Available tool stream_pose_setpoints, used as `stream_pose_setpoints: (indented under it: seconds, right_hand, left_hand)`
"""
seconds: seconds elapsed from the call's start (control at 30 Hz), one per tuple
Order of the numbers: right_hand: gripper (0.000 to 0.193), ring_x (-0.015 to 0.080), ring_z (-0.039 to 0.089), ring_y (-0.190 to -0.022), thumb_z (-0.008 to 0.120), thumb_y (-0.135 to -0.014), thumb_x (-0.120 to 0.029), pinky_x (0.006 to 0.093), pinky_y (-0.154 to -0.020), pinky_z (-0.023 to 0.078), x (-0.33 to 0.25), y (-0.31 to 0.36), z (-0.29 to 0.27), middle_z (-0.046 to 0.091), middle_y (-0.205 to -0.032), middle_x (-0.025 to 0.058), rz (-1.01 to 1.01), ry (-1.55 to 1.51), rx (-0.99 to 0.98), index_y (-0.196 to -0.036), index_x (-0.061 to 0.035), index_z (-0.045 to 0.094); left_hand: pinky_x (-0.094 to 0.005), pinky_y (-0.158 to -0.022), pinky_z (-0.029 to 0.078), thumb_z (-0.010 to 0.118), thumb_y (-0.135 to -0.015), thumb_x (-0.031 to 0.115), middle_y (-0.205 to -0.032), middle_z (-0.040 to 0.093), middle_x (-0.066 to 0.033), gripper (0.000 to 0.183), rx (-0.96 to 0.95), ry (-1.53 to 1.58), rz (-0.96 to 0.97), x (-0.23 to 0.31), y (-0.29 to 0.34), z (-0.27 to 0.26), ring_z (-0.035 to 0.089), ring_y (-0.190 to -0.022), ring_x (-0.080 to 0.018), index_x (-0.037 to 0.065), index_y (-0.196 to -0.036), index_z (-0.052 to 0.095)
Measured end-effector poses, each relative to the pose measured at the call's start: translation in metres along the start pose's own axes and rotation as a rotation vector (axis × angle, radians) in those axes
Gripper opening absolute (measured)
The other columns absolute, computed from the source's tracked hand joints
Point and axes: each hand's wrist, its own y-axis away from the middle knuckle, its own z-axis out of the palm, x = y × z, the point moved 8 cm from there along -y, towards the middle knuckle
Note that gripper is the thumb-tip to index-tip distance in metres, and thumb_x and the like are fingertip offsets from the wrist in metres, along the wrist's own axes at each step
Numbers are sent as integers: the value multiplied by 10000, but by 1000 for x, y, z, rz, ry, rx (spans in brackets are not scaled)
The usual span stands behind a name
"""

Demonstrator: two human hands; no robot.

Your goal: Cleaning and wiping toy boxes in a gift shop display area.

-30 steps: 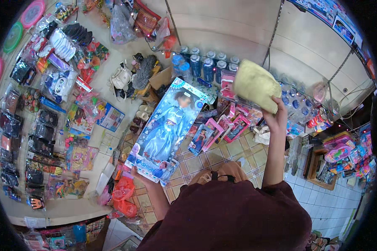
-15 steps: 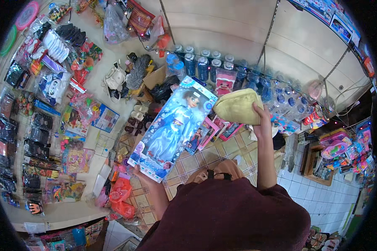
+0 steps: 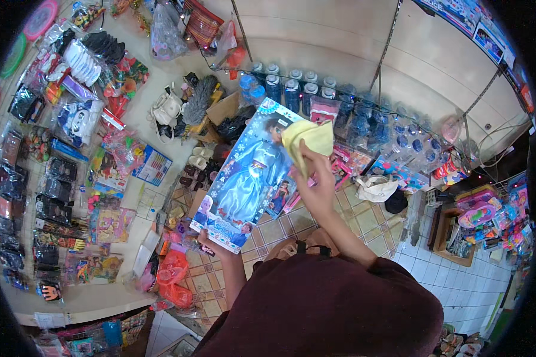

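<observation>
A tall blue doll box [image 3: 244,178] with a doll in a blue dress behind its front tilts in front of me. My left hand [image 3: 215,243] is closed on its lower end, thumb at the edge. A yellow cloth [image 3: 308,141] is bunched in my right hand [image 3: 317,178] and lies over the upper right part of the box, hiding some of the doll's head. Whether the cloth presses on the box or hovers just over it I cannot tell. Just right of the box, a smaller doll box [image 3: 279,198] and pink boxes are partly covered.
Blue bottles [image 3: 292,94] line the shelf along the back wall. Packaged goods [image 3: 56,178] hang on the left wall. A white bag [image 3: 376,188] and a dark round thing [image 3: 396,202] lie to the right. Red plastic bags [image 3: 174,276] sit near my left arm.
My right hand has brought the yellow cloth leftward, from beside the doll box to over its upper right part. The box has shifted only slightly in my left hand.
</observation>
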Motion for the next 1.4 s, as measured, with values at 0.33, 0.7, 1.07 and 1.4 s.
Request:
stream_pose_setpoints:
  seconds: [0.33,0.7,1.07,1.4]
  right_hand:
    - [786,260,410,-1221,653,-643,-183,495,-1005,296,-9,-2,33,322,-1438,10,-676,736,-520,-1371,-192,357]
    - [595,286,442,-1224,458,-743,59,420,-1079,232,78,-38,-25,483,-1293,176,140,-346,-200,-1323,-63,408]
    - [674,391,263,-1312,444,-641,116,556,-1068,155,37,1,73,340,-1375,234,-220,309,-431,-1306,39,364]
    - [689,317,389,-1259,474,-649,100,438,-1067,262,-49,85,92,454,-1312,168,-246,-250,-1038,-1317,-59,417]
  left_hand:
    - [-471,-835,439,554,-669,519,-1146,495,-139,767,-33,94,15,5,-4,-31,493,-1043,-319,70,-1270,392]
    - [-463,-917,406,569,-709,450,-1212,493,-148,736,-121,-26,-45,0,-7,-60,502,-1077,-310,37,-1290,387]
    - [-477,-917,423,571,-738,379,-1237,471,-159,710,-104,-45,-8,-21,0,-34,496,-1109,-336,20,-1309,350]
    - [-433,-984,374,501,-795,449,-1278,463,-151,691,-95,-35,70,-10,-15,-28,461,-1173,-297,48,-1331,331]
